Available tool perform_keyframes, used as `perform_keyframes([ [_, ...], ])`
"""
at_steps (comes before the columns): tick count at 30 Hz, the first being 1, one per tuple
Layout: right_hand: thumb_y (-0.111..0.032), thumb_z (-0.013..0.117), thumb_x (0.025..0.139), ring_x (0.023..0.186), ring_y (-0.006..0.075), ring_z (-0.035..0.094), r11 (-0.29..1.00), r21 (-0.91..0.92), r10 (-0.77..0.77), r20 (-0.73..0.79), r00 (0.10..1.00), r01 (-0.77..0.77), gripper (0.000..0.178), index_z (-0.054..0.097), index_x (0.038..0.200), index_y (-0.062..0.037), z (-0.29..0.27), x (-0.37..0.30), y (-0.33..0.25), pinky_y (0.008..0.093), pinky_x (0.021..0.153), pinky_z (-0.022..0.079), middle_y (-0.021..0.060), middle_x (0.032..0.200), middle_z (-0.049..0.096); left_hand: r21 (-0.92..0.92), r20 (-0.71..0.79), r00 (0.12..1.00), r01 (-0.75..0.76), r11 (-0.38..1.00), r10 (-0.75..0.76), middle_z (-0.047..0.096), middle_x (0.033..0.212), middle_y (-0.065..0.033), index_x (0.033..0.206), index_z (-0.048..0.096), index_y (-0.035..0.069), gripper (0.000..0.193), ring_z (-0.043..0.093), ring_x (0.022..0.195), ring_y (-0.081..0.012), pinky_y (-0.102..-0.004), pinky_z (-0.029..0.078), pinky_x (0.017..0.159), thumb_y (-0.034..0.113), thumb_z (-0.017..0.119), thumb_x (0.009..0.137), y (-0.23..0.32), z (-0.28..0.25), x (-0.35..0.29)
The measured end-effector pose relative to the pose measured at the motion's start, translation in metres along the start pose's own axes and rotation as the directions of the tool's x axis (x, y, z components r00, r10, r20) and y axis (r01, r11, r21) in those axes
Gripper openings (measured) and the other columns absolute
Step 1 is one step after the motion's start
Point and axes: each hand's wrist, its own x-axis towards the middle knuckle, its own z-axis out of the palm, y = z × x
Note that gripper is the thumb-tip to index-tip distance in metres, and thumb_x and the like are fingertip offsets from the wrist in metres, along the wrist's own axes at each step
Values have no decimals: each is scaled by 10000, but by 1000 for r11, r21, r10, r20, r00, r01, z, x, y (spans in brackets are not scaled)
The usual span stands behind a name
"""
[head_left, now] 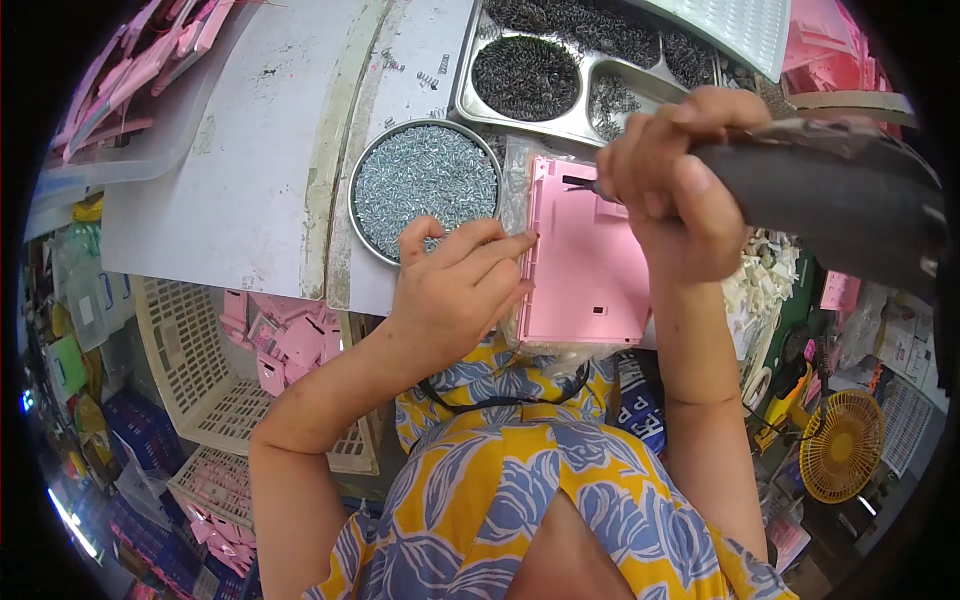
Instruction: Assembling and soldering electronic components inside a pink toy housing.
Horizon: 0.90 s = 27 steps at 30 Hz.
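Note:
A flat pink plastic panel [590, 275] with a raised rim lies in front of me on clear plastic wrap. My left hand [460, 280] is at its left edge, fingers apart, with one fingertip against the rim. The other fingers of that hand reach over the near edge of a round metal bowl [352, 190] full of small silvery screws. In my right hand [690, 185] is a thick black power screwdriver [820, 180], held above the panel's right side. Its thin bit points left over the upper part of the panel; whether the tip touches is unclear.
A metal compartment tray [590, 125] with dark springs stands behind the panel. Several loose springs [428, 80] lie on the white worktop [250, 150]. Crates of pink parts [195, 370] sit at lower left, white pieces [765, 290] and a yellow fan [842, 445] at right.

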Motion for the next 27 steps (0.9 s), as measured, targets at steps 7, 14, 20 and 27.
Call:
perform_keyframes([
  [7, -65, 656, 913, 535, 122, 542, 1000, 0, 22, -13, 1000, -22, 235, 499, 1075, 1, -5, 2, 28, 283, 506, 482, 64, 704, 559, -48, 5, 1000, -13, 999, 14, 717, 1201, -1, 815, 577, 113, 245, 622, 1046, -178, -442, 277, 930, 252, 777, 794, -5, 1, 0],
  [14, -132, 671, 926, 489, 116, 431, 924, -382, 68, 149, 987, -6, 245, 434, 941, -74, -10, -3, 38, 301, 494, 424, 64, 618, 507, -136, -25, 999, 32, 990, -35, 713, 1219, -12, 879, 592, 119, 223, 621, 1025, -179, -445, 285, 922, 235, 770, 810, -6, 4, -4],
  [20, -151, 694, 939, 487, 115, 444, 960, -281, 66, 195, 979, -9, 249, 464, 967, -59, -7, -3, 43, 302, 478, 422, 65, 627, 523, -241, -21, 996, 74, 968, -82, 739, 1144, -4, 941, 632, 120, 205, 651, 947, -171, -437, 318, 920, 175, 781, 812, -10, 1, -3],
  [27, -231, 622, 952, 490, 121, 448, 989, 30, 133, 208, 969, -142, 309, 482, 1186, -86, 17, 13, -15, 301, 484, 416, -12, 625, 494, -169, -231, 970, 33, 985, -73, 729, 966, 16, 946, 675, 107, 166, 650, 829, -157, -445, 342, 973, 139, 770, 814, -11, 10, 8],
])
